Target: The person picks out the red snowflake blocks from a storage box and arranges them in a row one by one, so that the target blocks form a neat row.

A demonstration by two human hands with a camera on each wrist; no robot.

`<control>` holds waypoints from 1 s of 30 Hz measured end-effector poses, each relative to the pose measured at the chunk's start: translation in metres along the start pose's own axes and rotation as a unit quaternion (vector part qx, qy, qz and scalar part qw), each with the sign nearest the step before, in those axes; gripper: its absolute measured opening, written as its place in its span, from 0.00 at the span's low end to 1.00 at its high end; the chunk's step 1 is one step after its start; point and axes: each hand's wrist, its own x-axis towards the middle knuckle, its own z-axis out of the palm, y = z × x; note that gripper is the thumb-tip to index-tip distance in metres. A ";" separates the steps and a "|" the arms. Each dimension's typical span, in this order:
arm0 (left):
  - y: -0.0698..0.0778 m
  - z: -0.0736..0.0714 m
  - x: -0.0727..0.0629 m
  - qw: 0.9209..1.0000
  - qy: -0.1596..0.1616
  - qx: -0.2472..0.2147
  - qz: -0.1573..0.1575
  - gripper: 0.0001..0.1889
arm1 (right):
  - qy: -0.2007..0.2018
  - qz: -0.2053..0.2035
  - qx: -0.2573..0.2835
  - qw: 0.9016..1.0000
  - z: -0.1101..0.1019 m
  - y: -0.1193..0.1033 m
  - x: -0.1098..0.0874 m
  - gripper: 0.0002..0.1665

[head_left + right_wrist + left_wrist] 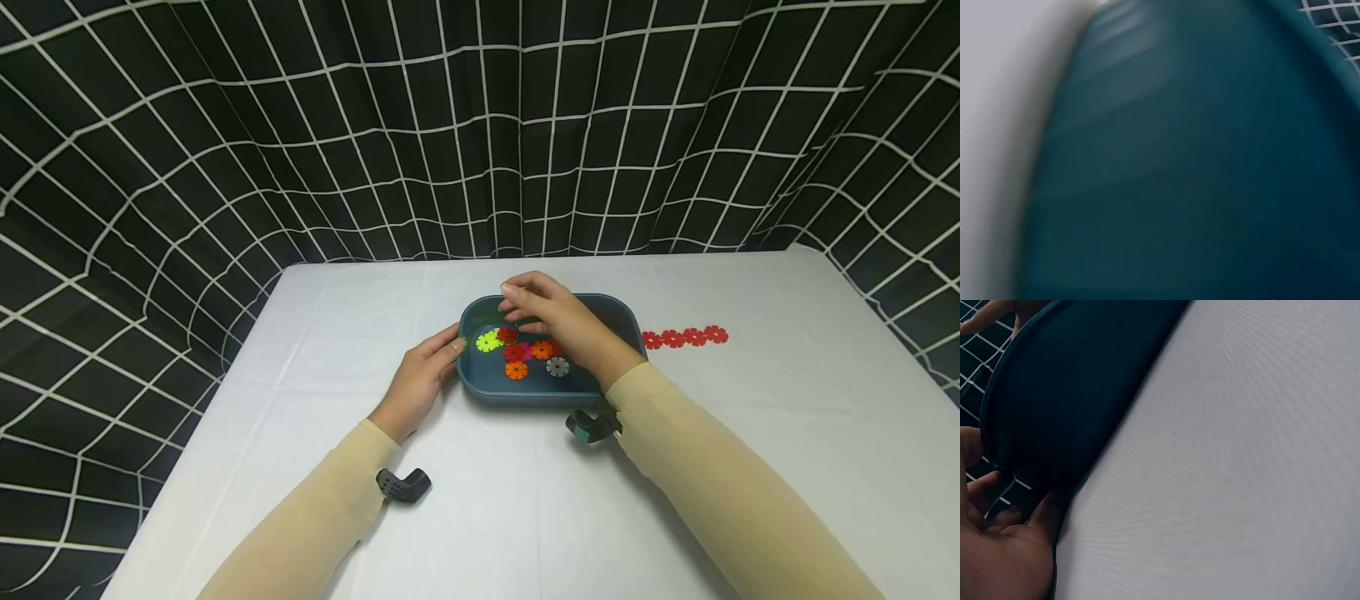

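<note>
My left hand grips the left end of a dark blue plastic basin, thumb over the rim and the other fingers against the outer wall. The left wrist view shows those fingers close under the basin's curved end. Over the basin, my right hand hovers with its fingers loosely bent and nothing visible between them. Notched plastic discs lie inside: a yellow-green disc, an orange disc, a grey disc, a red disc and several more. The right hand and forearm hide part of the basin.
A row of linked red discs lies on the white tablecloth, right of the basin. Black curtains with a white grid stand behind the table and at both sides. The basin wall fills most of the blurred right wrist view.
</note>
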 end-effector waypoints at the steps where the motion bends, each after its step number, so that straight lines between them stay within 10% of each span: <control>1: 0.000 0.000 0.000 1.000 -0.001 0.002 0.000 0.26 | -0.003 0.007 -0.012 1.000 0.000 0.002 0.001 0.33; 11: -0.001 -0.004 0.000 1.000 -0.003 0.005 0.001 0.28 | -0.039 0.067 -0.092 0.993 0.005 0.006 0.008 0.38; 30: 0.002 0.002 -0.001 1.000 -0.006 -0.018 -0.008 0.28 | -0.067 0.049 -0.202 0.976 0.002 0.023 0.010 0.32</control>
